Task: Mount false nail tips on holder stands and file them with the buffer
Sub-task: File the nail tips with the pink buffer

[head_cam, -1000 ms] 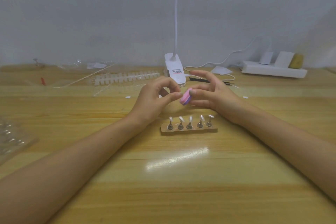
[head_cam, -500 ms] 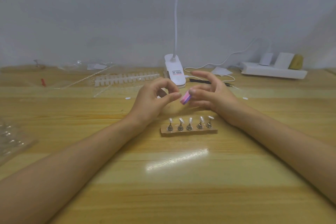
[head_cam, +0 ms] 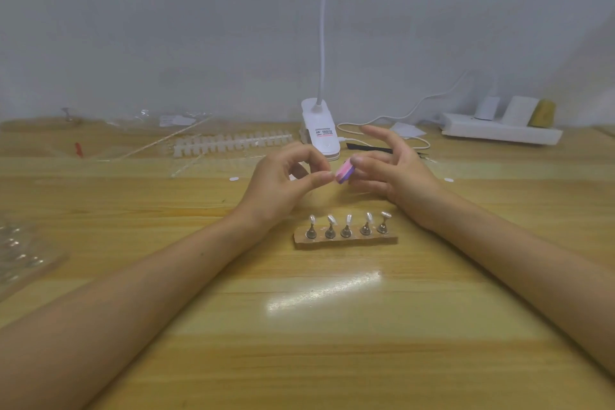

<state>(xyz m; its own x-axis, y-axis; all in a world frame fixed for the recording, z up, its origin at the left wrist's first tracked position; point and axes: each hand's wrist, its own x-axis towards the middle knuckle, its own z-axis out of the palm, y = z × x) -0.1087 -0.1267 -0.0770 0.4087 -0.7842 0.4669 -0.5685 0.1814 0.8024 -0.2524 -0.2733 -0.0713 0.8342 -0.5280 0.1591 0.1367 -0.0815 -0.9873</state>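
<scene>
False nail tips [head_cam: 348, 218], small and whitish, sit on five little metal holder stands [head_cam: 346, 231] lined up on a tan wooden strip [head_cam: 346, 240], just below both hands. Barely anything's moved in the last second. The right hand [head_cam: 396, 173] still pinches the pink-and-purple foam buffer block [head_cam: 344, 171], maybe a touch higher, against the left hand [head_cam: 283, 183], whose thumb and forefinger curl together. Filing's probably ongoing. Can't tell if that pinch holds a tip, it's hidden.

Bare forearms [head_cam: 159, 286], seemingly bare hands [head_cam: 283, 183]
</scene>
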